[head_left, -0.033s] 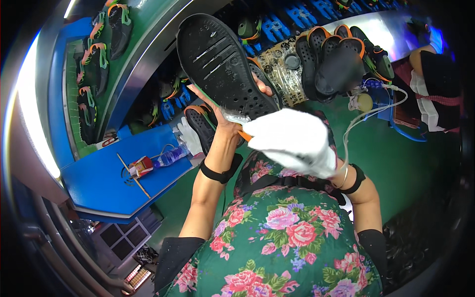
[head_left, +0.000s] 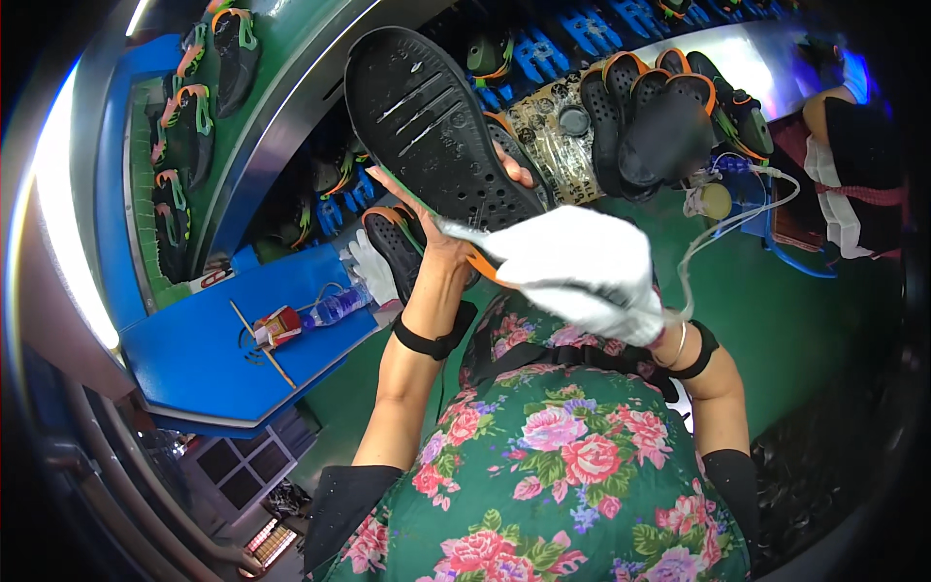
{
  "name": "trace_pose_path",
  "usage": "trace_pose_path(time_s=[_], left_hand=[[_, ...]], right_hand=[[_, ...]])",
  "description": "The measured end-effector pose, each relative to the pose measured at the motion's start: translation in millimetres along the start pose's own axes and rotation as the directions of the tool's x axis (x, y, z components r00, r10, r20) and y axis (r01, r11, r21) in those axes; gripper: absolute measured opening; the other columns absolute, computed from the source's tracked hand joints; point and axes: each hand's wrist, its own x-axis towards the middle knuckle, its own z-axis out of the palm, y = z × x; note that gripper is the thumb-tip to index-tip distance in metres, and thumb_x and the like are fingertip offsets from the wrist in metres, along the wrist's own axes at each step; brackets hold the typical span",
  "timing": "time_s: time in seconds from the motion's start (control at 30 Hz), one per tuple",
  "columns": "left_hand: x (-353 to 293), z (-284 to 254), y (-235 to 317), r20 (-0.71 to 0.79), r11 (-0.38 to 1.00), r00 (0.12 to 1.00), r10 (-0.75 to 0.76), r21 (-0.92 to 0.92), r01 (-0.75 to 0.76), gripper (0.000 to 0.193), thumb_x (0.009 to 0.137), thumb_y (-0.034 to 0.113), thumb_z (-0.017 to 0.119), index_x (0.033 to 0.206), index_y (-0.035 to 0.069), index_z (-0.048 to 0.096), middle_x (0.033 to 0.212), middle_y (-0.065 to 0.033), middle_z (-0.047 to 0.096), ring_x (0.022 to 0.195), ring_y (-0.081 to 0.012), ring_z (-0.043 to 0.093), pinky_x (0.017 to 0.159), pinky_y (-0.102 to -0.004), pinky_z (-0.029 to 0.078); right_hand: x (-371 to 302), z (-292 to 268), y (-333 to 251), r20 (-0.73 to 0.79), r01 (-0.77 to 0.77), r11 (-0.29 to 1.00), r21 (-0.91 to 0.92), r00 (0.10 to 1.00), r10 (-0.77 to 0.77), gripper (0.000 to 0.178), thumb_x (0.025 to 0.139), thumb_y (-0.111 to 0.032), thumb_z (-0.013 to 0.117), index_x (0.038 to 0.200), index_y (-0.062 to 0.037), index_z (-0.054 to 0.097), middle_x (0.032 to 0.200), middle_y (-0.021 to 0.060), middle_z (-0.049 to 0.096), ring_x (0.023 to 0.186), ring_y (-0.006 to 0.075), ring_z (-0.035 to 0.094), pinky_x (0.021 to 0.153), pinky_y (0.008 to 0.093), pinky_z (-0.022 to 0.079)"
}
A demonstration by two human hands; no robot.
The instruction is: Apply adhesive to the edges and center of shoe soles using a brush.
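A large black clog (head_left: pixel 417 107) is held up in front of me, its broad face with long slits and small holes turned toward me. My bare left hand (head_left: pixel 424 215) is closed around it: the thumb lies along the left edge and fingertips show at the right edge. My right hand (head_left: pixel 577 267), in a white glove, is closed at the clog's near end. From the glove a thin pale piece (head_left: pixel 462 231) sticks out against the clog; its kind is unclear. An orange edge (head_left: pixel 488 272) shows just under the glove. The gloved fingertips are hidden.
A blue table (head_left: pixel 213 359) at left carries a bottle (head_left: pixel 337 305), a small red box (head_left: pixel 279 327) and a white glove (head_left: pixel 373 267). More black clogs (head_left: pixel 606 116) stand ahead, beside a taped cardboard piece (head_left: pixel 551 126). A pale cable (head_left: pixel 698 233) hangs at right.
My gloved right hand has shifted slightly right, and more of the orange edge shows beneath it. The clog and my left hand have barely moved.
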Motion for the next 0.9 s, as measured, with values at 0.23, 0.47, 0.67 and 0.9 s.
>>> trace_pose_path(time_s=[0.23, 0.47, 0.67, 0.9], left_hand=[[2, 0, 11, -0.012, 0.998, 1.000, 0.021, 0.054, -0.021, 0.115, 0.070, 0.097, 0.041, 0.121, -0.006, 0.056, 0.101, -0.0167, 0.061, 0.093, -0.0314, 0.066, 0.087, -0.0495, 0.057], [8, 0, 12, 0.031, 0.997, 0.997, 0.075, 0.026, -0.075, 0.117, 0.069, 0.097, 0.042, 0.117, -0.009, 0.056, 0.101, -0.0164, 0.061, 0.093, -0.0315, 0.066, 0.089, -0.0480, 0.057], [11, -6, 15, -0.040, 0.997, 0.996, 0.076, -0.019, -0.077, 0.125, 0.062, 0.104, 0.033, 0.114, -0.006, 0.060, 0.095, -0.0203, 0.064, 0.092, -0.0365, 0.068, 0.086, -0.0511, 0.058], [12, -11, 20, 0.075, 0.993, 0.992, 0.105, 0.042, -0.108, 0.111, 0.069, 0.094, 0.047, 0.115, -0.006, 0.057, 0.102, -0.0127, 0.059, 0.097, -0.0288, 0.064, 0.092, -0.0467, 0.054]], right_hand=[[1, 11, -3, -0.011, 0.164, 0.955, -0.249, 0.985, -0.172, 0.030, 0.080, -0.003, 0.074, 0.110, -0.0078, 0.075, 0.110, 0.0116, 0.075, 0.098, 0.0295, 0.072, 0.084, 0.0376, 0.057], [5, 2, -5, -0.050, 0.089, 0.977, -0.192, 0.994, -0.100, 0.029, 0.077, 0.000, 0.076, 0.106, -0.0076, 0.077, 0.109, 0.0129, 0.075, 0.096, 0.0294, 0.073, 0.082, 0.0375, 0.057], [-1, 2, 8, -0.141, -0.003, 1.000, 0.030, 0.990, 0.007, 0.030, 0.081, -0.001, 0.074, 0.109, -0.0089, 0.077, 0.110, 0.0092, 0.075, 0.096, 0.0280, 0.072, 0.082, 0.0368, 0.058], [3, 4, -3, -0.089, 0.041, 0.994, -0.101, 0.995, -0.050, 0.025, 0.076, 0.000, 0.078, 0.100, -0.0078, 0.077, 0.104, 0.0120, 0.076, 0.092, 0.0278, 0.074, 0.078, 0.0354, 0.058]])
